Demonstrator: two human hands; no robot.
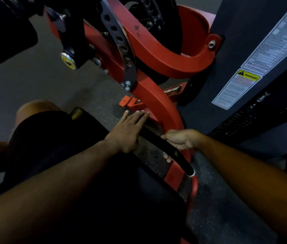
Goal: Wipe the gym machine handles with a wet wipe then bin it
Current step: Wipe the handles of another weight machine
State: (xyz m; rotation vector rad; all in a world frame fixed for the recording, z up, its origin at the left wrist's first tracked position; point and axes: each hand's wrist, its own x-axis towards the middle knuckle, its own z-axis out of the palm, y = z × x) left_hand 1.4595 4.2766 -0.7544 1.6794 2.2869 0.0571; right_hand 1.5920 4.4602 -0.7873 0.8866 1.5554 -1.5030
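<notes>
A black handle (158,140) with a silver end cap runs diagonally beside the black seat pad (104,173) of a red gym machine. My right hand (181,139) grips the handle from the right, fingers curled under it. A pale bit shows under the palm; I cannot tell whether it is a wipe. My left hand (128,127) lies flat, fingers straight, on the seat edge and the upper part of the handle.
The red machine frame (156,55) curves ahead with a perforated metal adjustment plate (118,37) and a yellow knob (68,60). A dark weight-stack tower with warning labels (244,83) stands at right. Speckled rubber floor (93,95) lies below. My knee shows at left.
</notes>
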